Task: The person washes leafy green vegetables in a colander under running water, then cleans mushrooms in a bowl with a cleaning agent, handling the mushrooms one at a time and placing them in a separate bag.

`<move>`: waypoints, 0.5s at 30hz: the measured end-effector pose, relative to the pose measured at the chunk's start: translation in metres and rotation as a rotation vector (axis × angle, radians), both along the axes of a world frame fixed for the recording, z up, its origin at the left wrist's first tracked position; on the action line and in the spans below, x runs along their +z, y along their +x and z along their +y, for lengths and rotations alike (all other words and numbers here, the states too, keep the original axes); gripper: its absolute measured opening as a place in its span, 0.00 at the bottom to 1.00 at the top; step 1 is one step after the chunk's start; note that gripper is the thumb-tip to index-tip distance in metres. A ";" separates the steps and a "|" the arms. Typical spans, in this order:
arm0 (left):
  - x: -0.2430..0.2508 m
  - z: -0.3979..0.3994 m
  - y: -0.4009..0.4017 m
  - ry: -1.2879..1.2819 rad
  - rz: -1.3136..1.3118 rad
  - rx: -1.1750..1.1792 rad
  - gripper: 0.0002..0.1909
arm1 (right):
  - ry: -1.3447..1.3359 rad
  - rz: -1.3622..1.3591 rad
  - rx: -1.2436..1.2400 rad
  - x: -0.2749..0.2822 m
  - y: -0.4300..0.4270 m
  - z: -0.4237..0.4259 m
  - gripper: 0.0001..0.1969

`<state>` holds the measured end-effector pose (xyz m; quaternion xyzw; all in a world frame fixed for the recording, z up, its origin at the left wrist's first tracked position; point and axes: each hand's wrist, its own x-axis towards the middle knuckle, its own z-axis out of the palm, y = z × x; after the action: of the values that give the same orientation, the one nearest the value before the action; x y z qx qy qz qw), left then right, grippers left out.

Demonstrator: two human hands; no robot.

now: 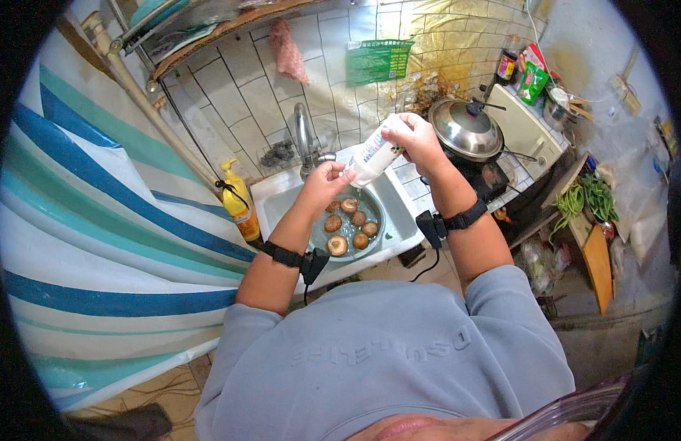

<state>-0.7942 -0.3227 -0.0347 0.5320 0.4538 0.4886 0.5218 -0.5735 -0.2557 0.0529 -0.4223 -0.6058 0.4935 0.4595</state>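
Observation:
Over the sink I hold a white plastic packet (376, 157) of pale powder or grains, tilted with one end low towards the left. My right hand (419, 142) grips its upper end. At the lower end, my left hand (328, 184) pinches the corner with thumb and fingers. Beneath it, a round basin (380, 206) sits in the white sink (409, 234). Several brown mushrooms (333, 223) float or lie in the basin; two show pale undersides. Whether anything is falling from the packet is hard to tell.
A metal faucet (303, 132) rises behind the basin. To the left stand a yellow pump bottle (240, 206) and a striped curtain (125, 220). A lidded wok (466, 129) is on the stove at right. Green vegetables (597, 201) and a wooden board (597, 270) lie farther right.

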 end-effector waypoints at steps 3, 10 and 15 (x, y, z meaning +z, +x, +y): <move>0.000 0.003 -0.004 0.052 -0.052 -0.042 0.16 | -0.123 0.117 0.052 -0.013 0.008 0.021 0.13; 0.024 0.001 -0.005 0.096 -0.047 0.064 0.12 | -0.777 0.390 0.068 -0.035 0.017 0.030 0.17; 0.036 0.000 -0.004 0.206 0.125 0.121 0.09 | -0.779 0.474 0.105 -0.038 0.015 0.030 0.16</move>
<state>-0.7978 -0.3223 0.0018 0.5841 0.4640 0.5291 0.4045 -0.5584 -0.2259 0.0149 -0.4076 -0.2737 0.7902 0.3667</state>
